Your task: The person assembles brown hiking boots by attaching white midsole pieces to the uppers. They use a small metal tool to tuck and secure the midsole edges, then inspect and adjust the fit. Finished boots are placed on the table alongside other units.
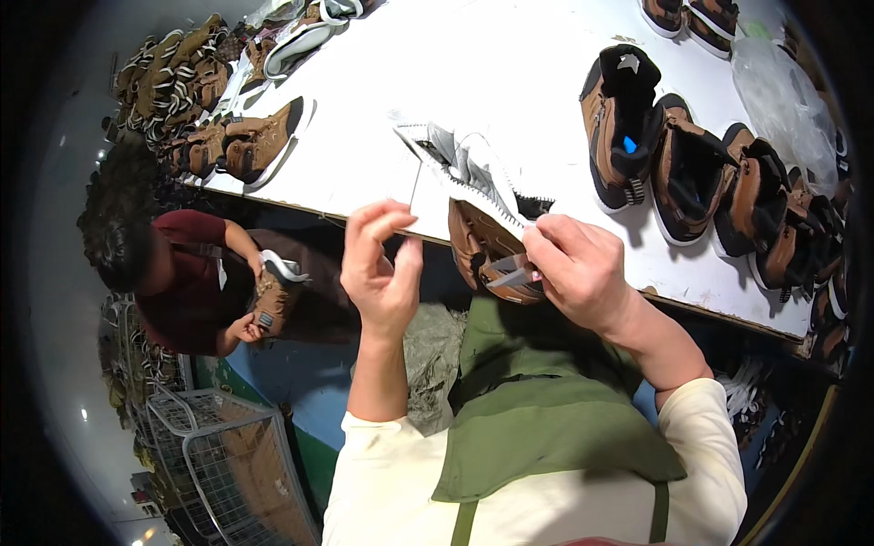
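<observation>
My left hand [381, 268] is raised in front of the table edge, its fingers curled round the end of a thin thread [416, 185]. The thread runs up to a brown and grey shoe upper [469, 187] with stitches along its pale edge. My right hand [578, 268] pinches the near end of that stitched edge. A flat grey metallic piece [510, 275] shows beneath its fingers; its kind is unclear. The upper's brown side [466, 244] hangs over the table edge above my green apron [546, 437].
The white table [382, 109] bears several brown and black shoes [624, 127] at right and more shoes [264, 141] at left. A clear plastic bag [783, 109] lies far right. At left a seated co-worker [187, 273] holds a shoe [276, 296]; a wire cart [237, 455] stands nearer.
</observation>
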The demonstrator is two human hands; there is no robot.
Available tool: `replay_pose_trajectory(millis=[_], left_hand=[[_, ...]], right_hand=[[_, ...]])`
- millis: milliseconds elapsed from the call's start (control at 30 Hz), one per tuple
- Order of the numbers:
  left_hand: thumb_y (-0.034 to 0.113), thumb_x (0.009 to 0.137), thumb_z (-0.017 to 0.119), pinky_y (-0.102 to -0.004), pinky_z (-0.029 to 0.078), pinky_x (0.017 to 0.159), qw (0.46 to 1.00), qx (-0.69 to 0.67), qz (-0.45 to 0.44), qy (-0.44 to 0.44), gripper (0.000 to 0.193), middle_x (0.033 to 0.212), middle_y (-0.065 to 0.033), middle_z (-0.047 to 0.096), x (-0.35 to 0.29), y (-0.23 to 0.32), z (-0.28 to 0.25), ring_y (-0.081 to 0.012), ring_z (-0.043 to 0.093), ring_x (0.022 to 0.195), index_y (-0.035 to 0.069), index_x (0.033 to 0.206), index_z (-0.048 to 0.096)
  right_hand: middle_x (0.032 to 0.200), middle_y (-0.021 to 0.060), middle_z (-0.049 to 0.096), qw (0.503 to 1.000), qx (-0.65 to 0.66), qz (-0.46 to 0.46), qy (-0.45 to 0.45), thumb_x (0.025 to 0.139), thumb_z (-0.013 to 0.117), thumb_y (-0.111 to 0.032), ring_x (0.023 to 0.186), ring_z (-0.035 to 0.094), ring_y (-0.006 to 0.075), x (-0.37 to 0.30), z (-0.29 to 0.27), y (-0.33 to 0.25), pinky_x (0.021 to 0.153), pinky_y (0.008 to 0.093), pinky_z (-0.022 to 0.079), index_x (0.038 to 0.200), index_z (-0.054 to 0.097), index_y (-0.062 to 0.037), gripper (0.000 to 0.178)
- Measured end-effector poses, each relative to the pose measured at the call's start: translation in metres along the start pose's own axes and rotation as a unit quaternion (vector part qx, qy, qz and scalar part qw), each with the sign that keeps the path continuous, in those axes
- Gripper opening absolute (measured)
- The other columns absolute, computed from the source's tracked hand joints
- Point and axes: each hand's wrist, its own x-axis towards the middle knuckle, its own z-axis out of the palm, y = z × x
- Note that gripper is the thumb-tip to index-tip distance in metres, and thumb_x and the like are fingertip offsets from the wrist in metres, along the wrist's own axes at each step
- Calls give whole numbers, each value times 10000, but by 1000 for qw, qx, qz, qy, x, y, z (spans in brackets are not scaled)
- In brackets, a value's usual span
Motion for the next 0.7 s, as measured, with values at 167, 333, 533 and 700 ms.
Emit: replay_pose_trajectory(millis=[167,333,533,700], left_hand=[[65,774,661,-363,471,844,972,218,66,-62,210,1035,-155,621,63,5,17,-294,571,981,-34,959,659],[239,825,665,-379,460,887,899,367,-4,-241,277,957,-134,674,83,-14,12,-298,577,1004,-35,837,704],[138,853,679,-297,453,795,963,185,-73,-183,166,880,-97,665,77,-29,1,-174,573,872,-26,832,692],[168,876,684,-311,413,846,980,85,-94,-151,171,873,-66,650,70,-40,2,-148,567,849,4,827,679]], right_hand=[[684,52,496,999,-22,-31,0,678,637,-62,534,546,163,2,10,5,438,287,417,795,564,-33,141],[689,54,502,999,-40,-29,-6,690,633,-52,556,556,165,4,10,-6,448,278,426,793,558,-32,129],[774,61,554,999,-43,-13,3,690,651,-53,625,584,175,9,7,-1,484,291,467,799,586,-54,127],[848,55,589,997,43,47,-36,680,713,-92,690,613,197,23,-4,1,558,312,504,858,647,-78,190]])
